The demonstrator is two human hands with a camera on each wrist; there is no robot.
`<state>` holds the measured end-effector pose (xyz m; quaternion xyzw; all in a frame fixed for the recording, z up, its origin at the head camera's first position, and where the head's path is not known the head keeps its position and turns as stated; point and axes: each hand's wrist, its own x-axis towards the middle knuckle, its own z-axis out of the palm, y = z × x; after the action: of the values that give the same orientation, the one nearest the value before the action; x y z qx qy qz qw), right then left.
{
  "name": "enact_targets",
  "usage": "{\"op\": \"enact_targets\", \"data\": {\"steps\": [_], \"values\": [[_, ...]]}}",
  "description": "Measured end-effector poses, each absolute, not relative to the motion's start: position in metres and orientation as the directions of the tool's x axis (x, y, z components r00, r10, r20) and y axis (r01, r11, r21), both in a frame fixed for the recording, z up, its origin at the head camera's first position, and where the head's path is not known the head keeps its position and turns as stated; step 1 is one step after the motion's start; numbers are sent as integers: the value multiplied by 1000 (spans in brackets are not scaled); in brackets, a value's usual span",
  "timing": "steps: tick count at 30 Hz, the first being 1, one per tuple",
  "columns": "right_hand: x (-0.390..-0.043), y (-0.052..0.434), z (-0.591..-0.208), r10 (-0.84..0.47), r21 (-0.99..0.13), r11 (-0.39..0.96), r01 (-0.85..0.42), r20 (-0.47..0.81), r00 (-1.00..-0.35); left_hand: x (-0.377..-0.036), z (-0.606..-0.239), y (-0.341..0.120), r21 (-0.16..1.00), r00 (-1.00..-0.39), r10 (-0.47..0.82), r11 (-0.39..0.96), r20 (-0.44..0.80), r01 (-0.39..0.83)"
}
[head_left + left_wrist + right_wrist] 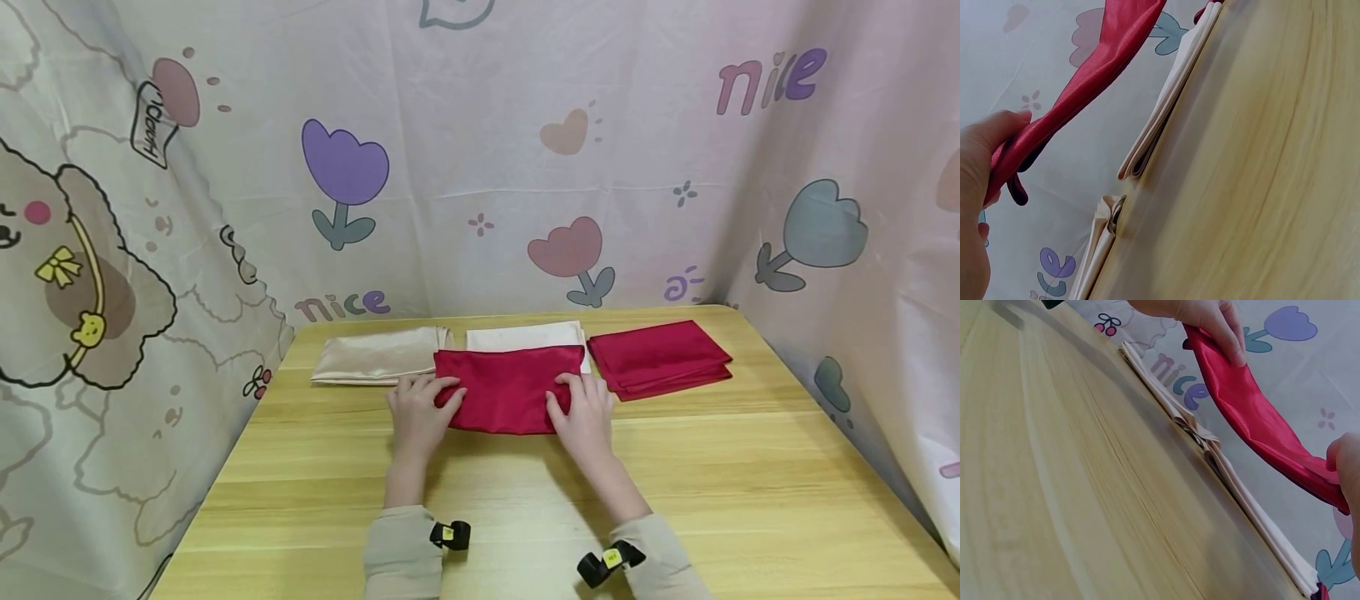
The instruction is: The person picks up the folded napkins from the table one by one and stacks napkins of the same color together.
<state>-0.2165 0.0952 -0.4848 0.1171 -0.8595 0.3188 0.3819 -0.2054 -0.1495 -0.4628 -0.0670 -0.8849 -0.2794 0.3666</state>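
Both hands hold a folded red satin cloth (510, 387) at the middle back of the wooden table (525, 500). My left hand (420, 406) grips its left end, with the thumb over the fabric (1085, 81). My right hand (581, 407) pinches its right end. In the right wrist view the red cloth (1254, 406) hangs in a shallow curve between the left hand (1210, 319) and the right hand (1344, 459), lifted off the tabletop. Part of its lower edge is hidden behind the fingers.
Along the back edge lie a folded beige cloth (378, 354), a folded cream cloth (525, 336) and a folded stack of red cloth (660, 358). A cartoon-printed curtain (480, 167) closes in the table at the back and both sides. Bare wood fills the near half.
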Motion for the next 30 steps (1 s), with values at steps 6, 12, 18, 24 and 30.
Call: {"op": "enact_targets", "data": {"steps": [6,12,18,24,30], "values": [[-217,101,-485,56,-471,771,-429,721,-691,-208,-464,-141,429,-711,-64,834,700,348],[-218,107,-487,61,-476,775,-415,711,-701,-208,-465,-134,418,-720,-45,838,693,350],[-218,115,-489,60,-470,781,-412,713,-699,-208,-465,-128,414,-727,-37,841,686,349],[-217,122,-490,55,-448,794,-410,726,-686,-209,-468,-124,404,-723,-25,842,691,357],[-216,128,-489,54,-439,800,-410,732,-679,-210,-468,-118,397,-720,-9,839,693,372]]}}
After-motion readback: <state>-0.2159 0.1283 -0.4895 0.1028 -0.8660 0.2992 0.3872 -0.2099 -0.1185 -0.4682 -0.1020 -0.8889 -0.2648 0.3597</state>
